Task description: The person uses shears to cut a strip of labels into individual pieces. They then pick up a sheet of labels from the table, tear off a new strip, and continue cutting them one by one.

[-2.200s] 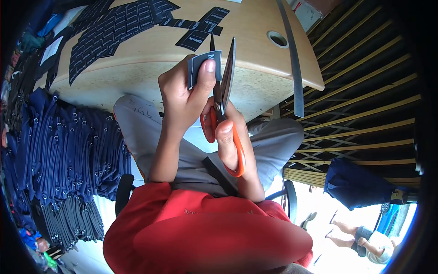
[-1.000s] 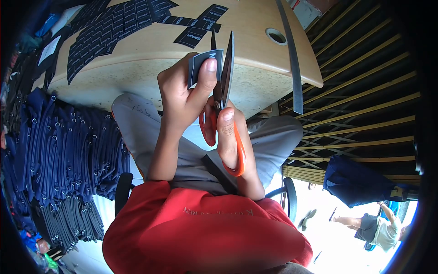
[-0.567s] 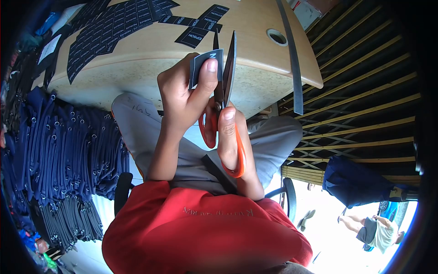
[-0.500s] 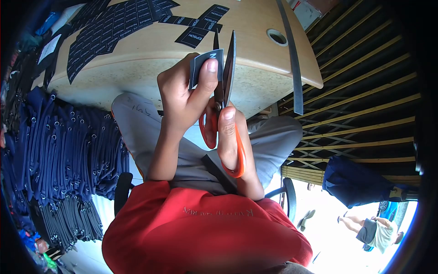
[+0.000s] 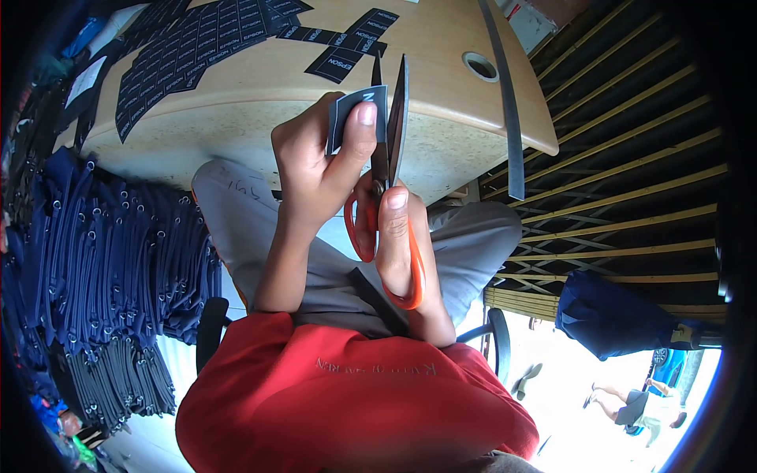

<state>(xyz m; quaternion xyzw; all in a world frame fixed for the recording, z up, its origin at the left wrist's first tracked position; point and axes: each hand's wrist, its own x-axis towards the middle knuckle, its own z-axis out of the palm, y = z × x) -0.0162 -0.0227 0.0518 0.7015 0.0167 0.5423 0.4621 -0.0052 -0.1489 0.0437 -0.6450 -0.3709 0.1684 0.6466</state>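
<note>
My left hand point(image 5: 322, 150) pinches a small dark label point(image 5: 344, 118) with pale lettering between thumb and fingers. In my right hand point(image 5: 402, 236) is a pair of scissors point(image 5: 400, 118) with orange handles, my thumb through one loop. The blades point away from me and stand apart, close by the label's right edge. Loose cut labels point(image 5: 335, 63) marked EPSON lie on the table beyond my hands. To their left is a larger spread of printed label sheets point(image 5: 185, 51).
The wooden table point(image 5: 438, 79) has a round hole point(image 5: 480, 67) and a long dark strip point(image 5: 505, 102) hanging over its edge. Stacked navy straps point(image 5: 118, 244) with metal rings fill the left. A folding metal gate point(image 5: 623, 158) stands right; a person point(image 5: 639, 406) is outside.
Both hands, the label and the scissors stay almost in place, with the blades still apart. Outside, the person has shifted slightly.
</note>
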